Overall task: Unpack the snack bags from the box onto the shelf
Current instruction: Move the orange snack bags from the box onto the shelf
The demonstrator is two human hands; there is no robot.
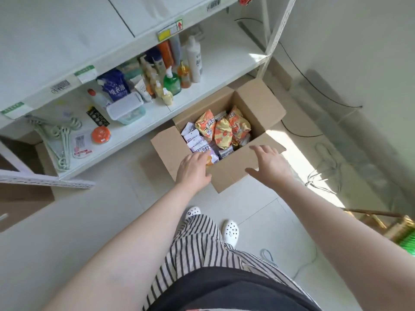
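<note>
1. Head view, the step: the unpacking looks barely begun. The cardboard box [226,176] sits open on the floor, flaps spread, and appears full, with orange snack bags [222,129] toward its 1 o'clock side and purple-and-white packets [197,142] toward 9 o'clock.
2. The left hand [194,169] reaches over the near rim, its fingers down among the purple packets. They are partly hidden, so I cannot tell whether it has closed on one.
3. The right hand [269,163] hovers over the near right flap with fingers spread and relaxed, holding nothing.
4. Next move, as a judgement: close the left hand on a top packet, lift it clear of the rim, and carry it toward 10 o'clock onto the shelf [224,63]. The bags are light and crinkly, so a loose pinch should do.
5. Surface and room: the white shelf's bottom tier carries bottles [173,79], a lidded plastic tub [125,108] and pale green hangers [60,140], with bare board at its right end, at 12 o'clock from the box.
6. The floor is pale tile, with sunlight and cables at 3 o'clock.
</note>
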